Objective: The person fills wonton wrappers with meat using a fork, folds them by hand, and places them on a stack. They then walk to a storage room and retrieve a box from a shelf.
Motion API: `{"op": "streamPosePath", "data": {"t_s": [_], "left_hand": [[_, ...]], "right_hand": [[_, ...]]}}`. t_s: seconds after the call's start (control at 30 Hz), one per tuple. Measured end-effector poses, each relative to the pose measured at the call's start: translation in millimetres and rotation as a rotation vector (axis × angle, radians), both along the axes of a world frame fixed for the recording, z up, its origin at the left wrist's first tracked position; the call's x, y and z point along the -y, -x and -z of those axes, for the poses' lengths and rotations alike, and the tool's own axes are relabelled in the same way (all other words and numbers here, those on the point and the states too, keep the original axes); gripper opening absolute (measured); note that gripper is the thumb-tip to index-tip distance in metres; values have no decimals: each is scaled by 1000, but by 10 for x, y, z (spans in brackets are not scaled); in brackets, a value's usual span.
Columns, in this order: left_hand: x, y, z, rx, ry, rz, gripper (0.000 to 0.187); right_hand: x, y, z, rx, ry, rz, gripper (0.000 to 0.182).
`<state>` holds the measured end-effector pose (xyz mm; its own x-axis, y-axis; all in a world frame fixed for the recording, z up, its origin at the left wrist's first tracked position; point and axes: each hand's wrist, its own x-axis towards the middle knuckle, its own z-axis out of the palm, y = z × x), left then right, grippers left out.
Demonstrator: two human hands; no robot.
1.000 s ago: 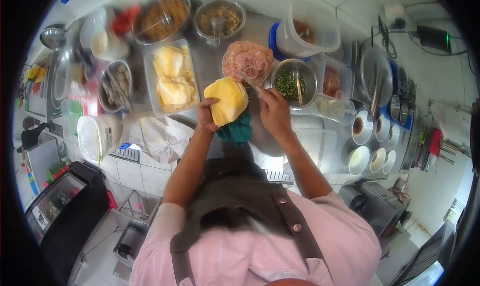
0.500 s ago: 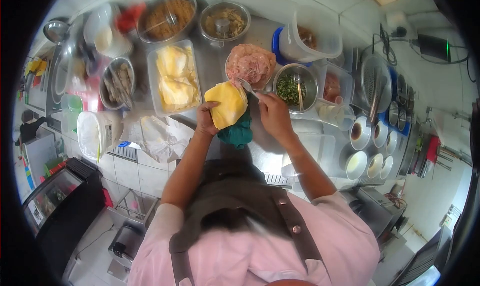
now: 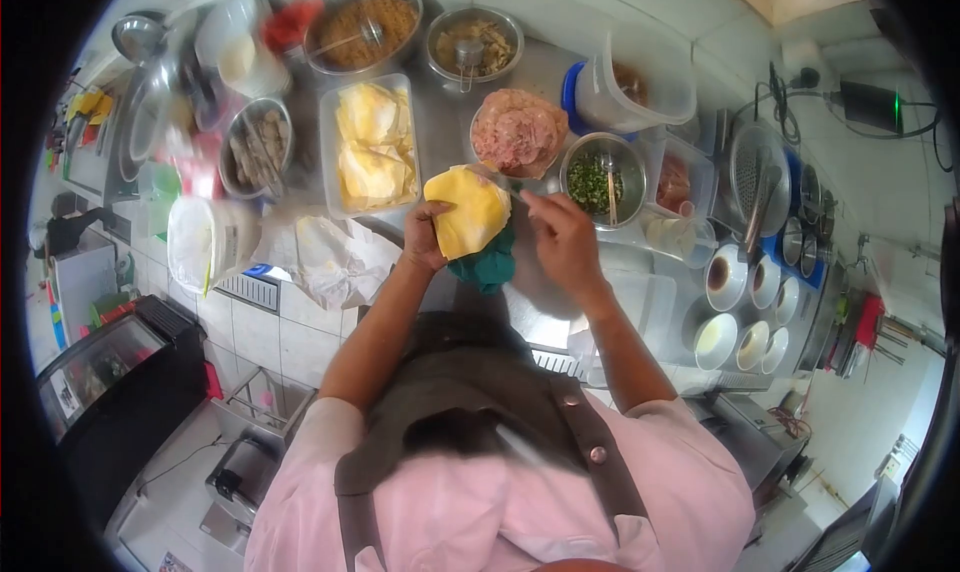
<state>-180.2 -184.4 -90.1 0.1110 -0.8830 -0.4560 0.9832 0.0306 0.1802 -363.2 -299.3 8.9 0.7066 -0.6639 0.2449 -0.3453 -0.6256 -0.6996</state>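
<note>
Tiled wall [image 3: 590, 0] backs steel counter [image 3: 445, 112]; left hand [image 3: 424, 238] holds yellow sheets [image 3: 465, 215].

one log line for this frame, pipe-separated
left hand: holds yellow sheets | right hand: beside sheets, grip blurred | pink mince: mounded beyond sheets | chopped greens: in metal bowl

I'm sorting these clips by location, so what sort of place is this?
Most likely a commercial food-preparation kitchen: there's a mound of what looks like minced meat, chopped greens in a metal bowl, and yellow sheets held in the left hand.
</note>
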Motion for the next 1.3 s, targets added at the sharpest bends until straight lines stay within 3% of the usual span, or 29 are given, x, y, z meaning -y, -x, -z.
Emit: {"op": "streamPosePath", "data": {"t_s": [0.07, 0.1, 0.17, 0.5, 0.6, 0.67, 0.7, 0.77, 0.87, 0.97, 1.1, 1.17, 1.2, 1.27, 1.3], "left_hand": [[-14, -6, -22, -7, 15, 22, 54], [-19, -2, -51, -4, 17, 20, 54], [-30, -4, -107, 16, 18, 20, 54], [-121, -54, -163, 24, 5, 26, 53], [-134, -56, -210, 35, 19, 29, 53], [-136, -46, -287, 62, 19, 14, 52], [-143, -45, -289, 62, 14, 13, 52], [-151, -74, -293, 77, 28, -3, 50], [-136, -81, -370, 58, 36, -55, 50], [-134, -44, -551, 32, 6, -69, 52], [-185, -11, -528, 83, -60, -49, 53], [-225, -9, -505, 114, -91, -47, 53], [-239, -9, -526, 116, -89, -47, 53], [-272, 5, -574, 126, -67, -33, 52], [-290, 7, -570, 125, -65, -29, 52]], "right_hand": [[92, 35, -34, -13, -354, 86, 28], [135, 56, -13, -11, -352, 84, 28], [211, 87, 86, -31, -772, 166, 28], [153, 64, 86, -107, -725, -29, 28], [105, 58, 92, -134, -635, -3, 26], [76, 61, 156, -107, -390, -27, 29], [49, 65, 154, -107, -395, -29, 29], [-15, 55, 144, -59, -86, -72, 34], [-119, 47, 164, -1, 86, -83, 40], [-152, 20, 186, 26, 242, -73, 41], [-171, 33, 143, 24, 232, -93, 39], [-195, 29, 32, 70, -257, 18, 29], [-165, 31, 50, 72, -255, 18, 29], [-55, 30, 114, 17, -742, 125, 23], [-24, -21, 82, 18, -740, 129, 23]]}}
